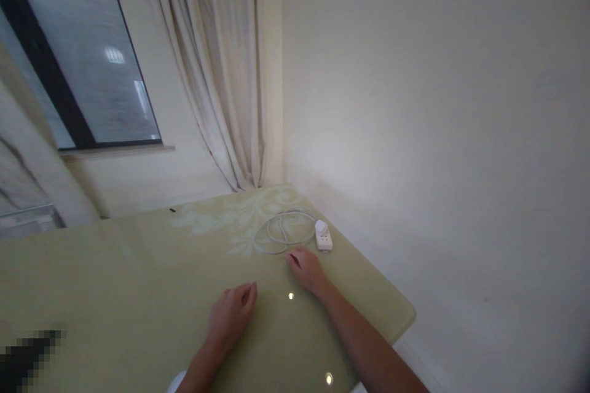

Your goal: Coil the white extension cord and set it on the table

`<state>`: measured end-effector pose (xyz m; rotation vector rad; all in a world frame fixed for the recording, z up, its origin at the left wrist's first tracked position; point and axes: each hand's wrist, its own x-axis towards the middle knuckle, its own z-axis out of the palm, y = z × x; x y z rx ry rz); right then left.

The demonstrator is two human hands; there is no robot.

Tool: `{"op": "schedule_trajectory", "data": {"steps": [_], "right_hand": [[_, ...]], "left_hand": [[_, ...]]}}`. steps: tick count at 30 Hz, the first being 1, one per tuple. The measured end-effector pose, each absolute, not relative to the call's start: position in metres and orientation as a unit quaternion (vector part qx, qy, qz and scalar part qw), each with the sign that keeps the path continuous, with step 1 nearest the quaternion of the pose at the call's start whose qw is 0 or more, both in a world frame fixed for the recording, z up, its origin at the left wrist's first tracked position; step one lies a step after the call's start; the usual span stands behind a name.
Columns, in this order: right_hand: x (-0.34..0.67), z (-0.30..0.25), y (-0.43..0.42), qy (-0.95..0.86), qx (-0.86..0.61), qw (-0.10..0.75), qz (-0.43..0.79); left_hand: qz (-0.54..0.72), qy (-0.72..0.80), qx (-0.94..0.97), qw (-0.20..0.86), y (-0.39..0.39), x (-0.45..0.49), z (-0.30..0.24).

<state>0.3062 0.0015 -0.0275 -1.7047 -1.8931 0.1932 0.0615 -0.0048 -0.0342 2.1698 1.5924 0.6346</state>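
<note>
A white power strip lies on the glossy pale green table near the far right corner, its white cable coiled in a loop to its left. My right hand rests on the table just in front of the coil, fingers curled loosely, holding nothing I can see. My left hand lies closer to me on the tabletop, fingers bent under, also with nothing visible in it.
The table's right edge runs close to a plain white wall. A cream curtain hangs in the corner beside a dark window. A small dark speck lies near the table's far edge.
</note>
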Motion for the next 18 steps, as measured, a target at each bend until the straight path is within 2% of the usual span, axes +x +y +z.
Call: {"op": "schedule_trajectory", "data": {"steps": [11,15,17,18], "right_hand": [[0.305,-0.032,-0.008,-0.656,-0.622,0.389,0.176],[0.304,-0.017,0.001,-0.637,-0.623,0.448,0.074],[0.31,0.002,0.018,-0.638,-0.649,0.415,0.002],[0.315,0.013,0.03,-0.647,-0.669,0.366,-0.025]], "left_hand": [[0.167,0.551,0.801,0.164,-0.014,0.06,-0.042],[0.161,0.546,0.805,0.165,-0.016,0.059,-0.041],[0.145,0.546,0.81,0.159,-0.017,0.058,-0.039],[0.137,0.544,0.813,0.154,-0.018,0.058,-0.037]]}}
